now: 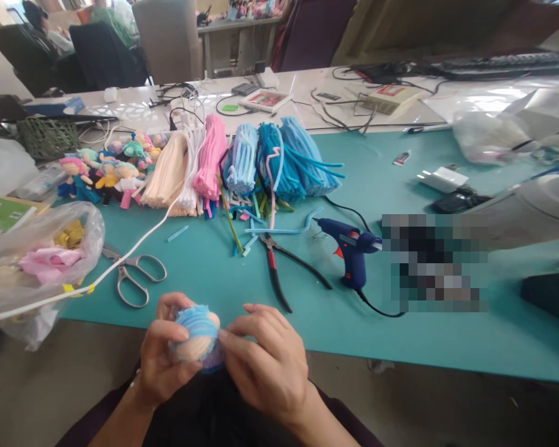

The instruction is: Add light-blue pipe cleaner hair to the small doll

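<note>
My left hand [161,354] is wrapped round a small doll head [196,338] with blue pipe-cleaner hair and a peach face, held just off the table's front edge. Something purple and blue shows under the head. My right hand [268,360] touches the right side of the head with thumb and index finger pinched together; whatever lies between those fingertips is too small to make out. Beyond the hands lie red-and-black pliers [274,273], grey scissors [133,273] and a blue glue gun [351,251].
Bundles of pipe cleaners in peach, pink [209,158] and blue [242,158] stand mid-table, beside small finished dolls [109,171]. A plastic bag [88,233] lies at the left. A white cable [144,239] crosses the green mat [205,267]. A blurred patch covers something at the right.
</note>
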The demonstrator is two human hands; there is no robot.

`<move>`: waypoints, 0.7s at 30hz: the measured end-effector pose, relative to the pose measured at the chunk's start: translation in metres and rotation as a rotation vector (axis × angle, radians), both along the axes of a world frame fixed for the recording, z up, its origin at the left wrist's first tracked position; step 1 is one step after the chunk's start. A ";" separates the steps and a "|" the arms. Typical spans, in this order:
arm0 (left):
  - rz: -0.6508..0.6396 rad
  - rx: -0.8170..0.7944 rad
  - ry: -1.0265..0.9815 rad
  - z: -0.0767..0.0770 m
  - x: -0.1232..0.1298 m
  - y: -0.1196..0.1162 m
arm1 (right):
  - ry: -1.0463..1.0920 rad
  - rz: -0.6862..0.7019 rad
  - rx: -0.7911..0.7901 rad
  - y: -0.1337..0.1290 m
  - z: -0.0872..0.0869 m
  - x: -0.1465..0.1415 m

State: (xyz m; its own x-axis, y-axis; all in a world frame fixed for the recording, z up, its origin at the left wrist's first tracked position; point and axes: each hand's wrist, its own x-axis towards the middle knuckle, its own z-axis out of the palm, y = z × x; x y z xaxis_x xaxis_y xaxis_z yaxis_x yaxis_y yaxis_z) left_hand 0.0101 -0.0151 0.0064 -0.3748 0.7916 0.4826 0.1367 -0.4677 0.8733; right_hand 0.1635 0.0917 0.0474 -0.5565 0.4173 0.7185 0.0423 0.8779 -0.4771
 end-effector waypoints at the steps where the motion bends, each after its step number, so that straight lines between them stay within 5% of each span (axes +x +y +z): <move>1: 0.023 0.006 0.043 0.000 0.000 -0.001 | 0.009 0.003 -0.020 0.000 0.000 0.000; 9: 0.120 0.056 0.364 -0.001 -0.005 -0.008 | 0.045 0.180 -0.608 0.004 0.010 -0.002; 21: 0.069 0.062 0.498 0.006 -0.006 -0.004 | 0.025 0.171 -0.732 0.006 0.005 -0.002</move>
State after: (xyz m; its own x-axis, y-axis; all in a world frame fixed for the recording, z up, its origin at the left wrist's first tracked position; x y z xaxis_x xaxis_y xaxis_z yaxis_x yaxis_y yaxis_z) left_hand 0.0040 -0.0192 0.0123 -0.1374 0.7376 0.6612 0.5618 -0.4917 0.6653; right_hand 0.1613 0.0975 0.0527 -0.6433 0.7027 0.3038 -0.0844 0.3293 -0.9405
